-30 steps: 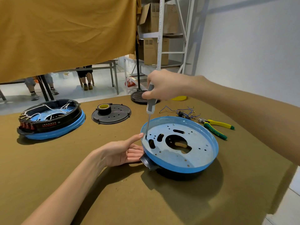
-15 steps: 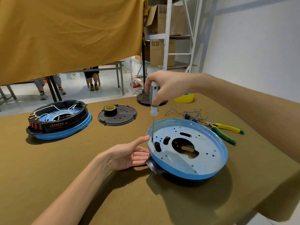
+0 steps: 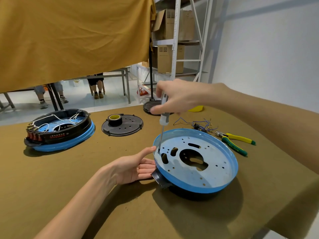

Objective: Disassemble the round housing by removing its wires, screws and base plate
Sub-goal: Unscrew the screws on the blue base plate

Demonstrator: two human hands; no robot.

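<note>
A round blue housing (image 3: 222,181) with a pale perforated base plate (image 3: 214,163) lies open side up on the brown table, a black lug at its near left. My right hand (image 3: 174,97) grips a grey-handled screwdriver (image 3: 163,118), held nearly upright, its tip down at the plate's left edge. My left hand (image 3: 134,166) rests flat against the housing's left rim, thumb touching the blue edge, fingers apart. A loose bundle of blue wires (image 3: 198,124) lies behind the housing.
A second housing (image 3: 60,133) with white wires and black ring sits at the left. A black round cover (image 3: 124,126) carries a tape roll (image 3: 114,119). Yellow-green pliers (image 3: 236,142) lie at the right. Another black disc (image 3: 151,106) and a yellow object (image 3: 196,109) lie behind; the table edge is near right.
The view has shifted slightly, so everything sits further right and lower. My right hand stays on the screwdriver with its fingers shifting around the handle; my left hand keeps to the rim.
</note>
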